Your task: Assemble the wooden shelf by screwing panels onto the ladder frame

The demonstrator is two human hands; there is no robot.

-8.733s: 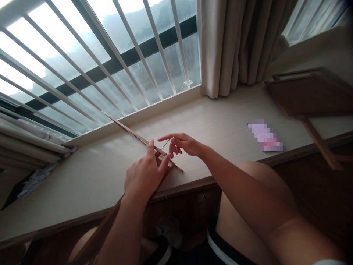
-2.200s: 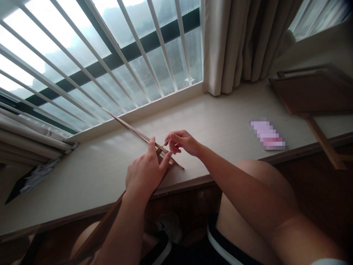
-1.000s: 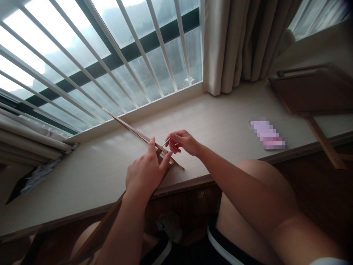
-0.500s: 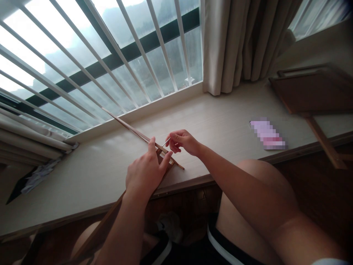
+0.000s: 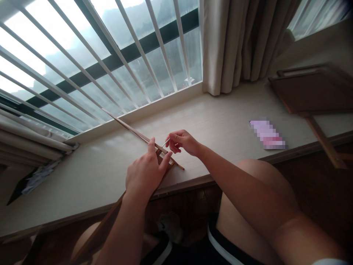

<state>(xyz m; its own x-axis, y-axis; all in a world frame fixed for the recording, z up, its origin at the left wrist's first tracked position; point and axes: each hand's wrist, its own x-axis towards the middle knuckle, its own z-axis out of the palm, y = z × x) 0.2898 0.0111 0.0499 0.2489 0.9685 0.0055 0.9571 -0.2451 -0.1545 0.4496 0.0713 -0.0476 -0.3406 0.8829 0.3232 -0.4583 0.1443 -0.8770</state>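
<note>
Wooden strips [image 5: 129, 129] cross on the pale ledge [image 5: 220, 121] near its front edge. One runs up toward the window bars [image 5: 154, 48], another drops off the edge toward my lap. My left hand [image 5: 146, 173] clamps the crossing, thumb and forefinger closed on the strips. My right hand [image 5: 183, 141] is just beside it, fingers curled in and pinching a thin pin [image 5: 166, 142] that slants down at the crossing; I can't tell if the tip touches the wood. A blurred pink item [image 5: 266, 134] lies well apart to the right. A dark wooden tray [image 5: 311, 90] sits beyond it, with the curtain [image 5: 234, 44] behind.
</note>
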